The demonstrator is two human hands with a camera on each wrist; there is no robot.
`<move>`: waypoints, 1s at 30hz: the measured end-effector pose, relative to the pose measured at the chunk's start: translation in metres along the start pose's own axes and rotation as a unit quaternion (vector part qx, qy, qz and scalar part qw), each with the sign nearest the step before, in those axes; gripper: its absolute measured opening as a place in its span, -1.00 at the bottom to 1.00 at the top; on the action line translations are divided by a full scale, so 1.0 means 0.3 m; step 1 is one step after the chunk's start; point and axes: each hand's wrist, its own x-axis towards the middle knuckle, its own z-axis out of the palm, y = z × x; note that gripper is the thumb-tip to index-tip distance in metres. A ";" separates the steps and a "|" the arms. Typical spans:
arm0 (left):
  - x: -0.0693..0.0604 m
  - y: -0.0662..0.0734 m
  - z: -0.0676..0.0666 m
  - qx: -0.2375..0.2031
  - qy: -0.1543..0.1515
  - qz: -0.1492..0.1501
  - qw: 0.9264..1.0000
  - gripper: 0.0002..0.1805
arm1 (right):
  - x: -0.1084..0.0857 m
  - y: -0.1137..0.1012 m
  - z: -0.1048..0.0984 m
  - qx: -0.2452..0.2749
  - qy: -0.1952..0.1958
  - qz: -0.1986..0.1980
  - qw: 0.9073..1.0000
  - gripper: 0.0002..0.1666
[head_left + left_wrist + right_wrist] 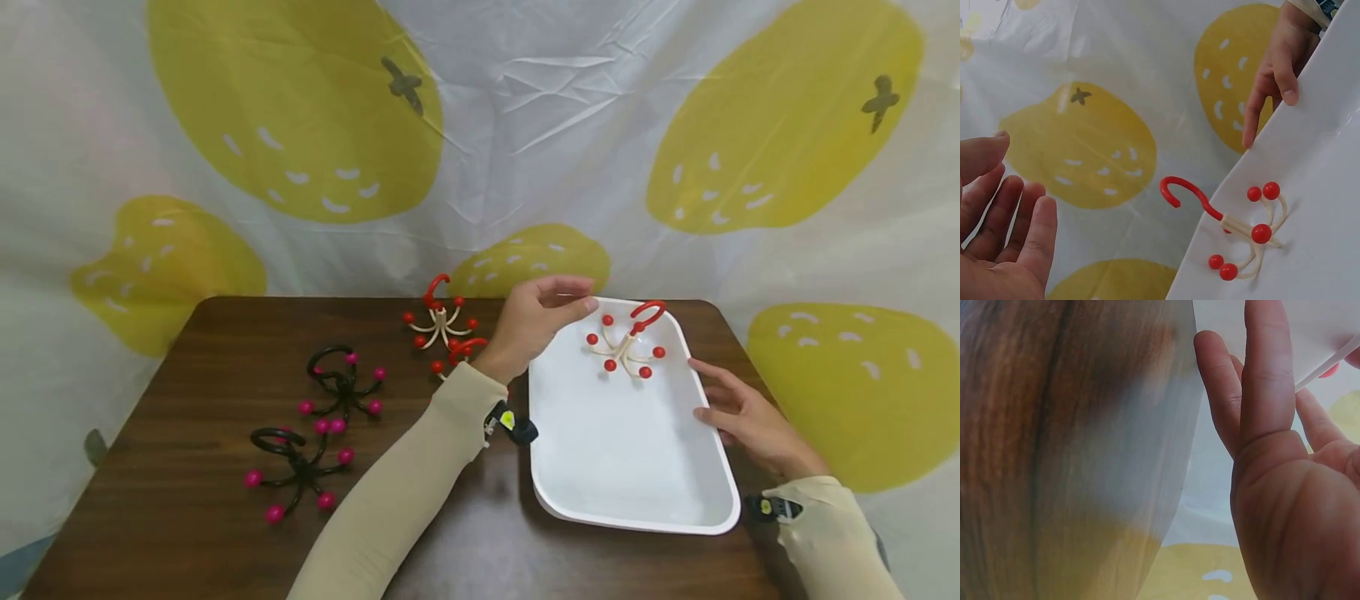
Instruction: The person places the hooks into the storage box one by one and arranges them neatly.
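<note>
A white tray (626,450) holds one cream hanging hook rack (624,353) with a red hook and red-tipped arms, near its far end. In the left wrist view, the red hook of this rack (1241,228) reaches past the rim. My left hand (536,321) is by the tray's far left corner, fingers loosely bent. The left wrist view shows the left hand (1007,231) holding nothing and apart from the tray. My right hand (753,421) touches the tray's right side with extended thumb and fingers; the right wrist view shows this hand (1297,481) close up.
Left of the tray stand two more red-and-cream racks, one farther back (441,325) and one partly behind my left wrist (467,348). Two black racks with pink tips (343,390) (302,473) stand on the brown table (172,400). A lemon-print curtain (487,150) hangs behind.
</note>
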 end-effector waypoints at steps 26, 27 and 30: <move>-0.203 0.076 -0.361 0.101 0.039 0.046 0.993 -0.68 | -0.002 -0.010 0.013 -0.018 0.005 0.005 1.000 0.00; -0.209 0.067 -0.375 0.110 0.043 0.045 0.992 -0.69 | -0.001 -0.010 0.014 -0.017 0.005 0.004 1.000 0.00; -0.228 0.038 -0.417 0.132 0.052 0.033 0.989 -0.71 | 0.002 -0.005 0.018 -0.011 0.003 -0.001 1.000 -0.01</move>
